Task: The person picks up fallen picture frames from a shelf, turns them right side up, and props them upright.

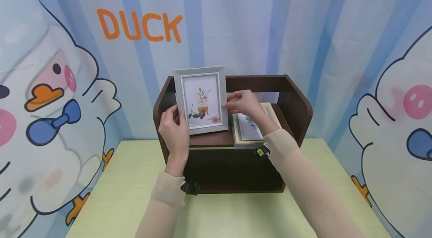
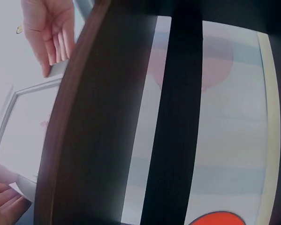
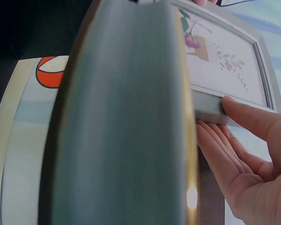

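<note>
A silver-grey picture frame (image 1: 202, 99) with a botanical print stands nearly upright, leaning slightly back, over the left part of the dark brown shelf (image 1: 303, 114). My left hand (image 1: 173, 129) holds its lower left edge, thumb toward the front. On the opposite side, my right hand (image 1: 244, 103) pinches the right edge. The right wrist view shows that thumb (image 3: 246, 115) on the frame's side, the fingers behind it. Beside the frame, under my right forearm, lies a flat stack of picture frames (image 1: 239, 141), partly hidden by the arm; the upper one bears a leaf print.
The shelf has raised side panels, a back rail and an open lower compartment (image 1: 233, 170). It stands on a pale yellow-green table (image 1: 135, 178). Behind hangs a blue-striped curtain (image 1: 249, 24) with cartoon ducks. A blurred frame edge (image 3: 121, 117) fills much of the right wrist view.
</note>
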A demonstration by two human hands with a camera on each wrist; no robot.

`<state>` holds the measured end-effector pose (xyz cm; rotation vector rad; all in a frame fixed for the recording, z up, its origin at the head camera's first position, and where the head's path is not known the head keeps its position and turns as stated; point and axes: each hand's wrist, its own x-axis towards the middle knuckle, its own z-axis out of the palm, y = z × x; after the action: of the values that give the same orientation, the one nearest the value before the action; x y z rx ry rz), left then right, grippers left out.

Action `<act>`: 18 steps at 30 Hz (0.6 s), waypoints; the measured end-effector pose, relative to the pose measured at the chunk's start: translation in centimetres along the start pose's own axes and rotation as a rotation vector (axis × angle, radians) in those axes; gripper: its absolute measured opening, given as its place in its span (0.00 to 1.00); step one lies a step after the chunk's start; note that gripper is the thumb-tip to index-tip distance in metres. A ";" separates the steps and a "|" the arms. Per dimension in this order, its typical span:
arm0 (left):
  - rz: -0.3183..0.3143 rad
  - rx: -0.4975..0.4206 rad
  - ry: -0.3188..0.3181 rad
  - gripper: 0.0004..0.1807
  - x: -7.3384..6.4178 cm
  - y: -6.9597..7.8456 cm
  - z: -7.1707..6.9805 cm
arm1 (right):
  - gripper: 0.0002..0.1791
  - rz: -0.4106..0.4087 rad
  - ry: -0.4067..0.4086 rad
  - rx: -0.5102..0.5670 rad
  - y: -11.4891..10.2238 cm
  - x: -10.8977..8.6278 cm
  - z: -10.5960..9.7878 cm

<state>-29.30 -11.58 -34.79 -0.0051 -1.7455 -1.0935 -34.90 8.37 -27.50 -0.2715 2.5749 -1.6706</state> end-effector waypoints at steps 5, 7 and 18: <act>0.032 0.080 0.009 0.13 0.0 -0.3 0.0 | 0.21 -0.002 0.029 0.011 -0.1 -0.4 0.6; 0.036 0.108 0.001 0.14 0.0 -0.3 -0.1 | 0.21 -0.010 0.038 0.009 -0.1 -0.5 0.8; -0.066 0.134 -0.105 0.21 0.3 0.5 -0.7 | 0.20 -0.020 0.085 0.020 -0.1 -0.7 1.7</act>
<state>-28.70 -11.92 -34.21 0.0803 -1.9227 -1.0375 -33.95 6.88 -28.15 -0.2308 2.6217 -1.7509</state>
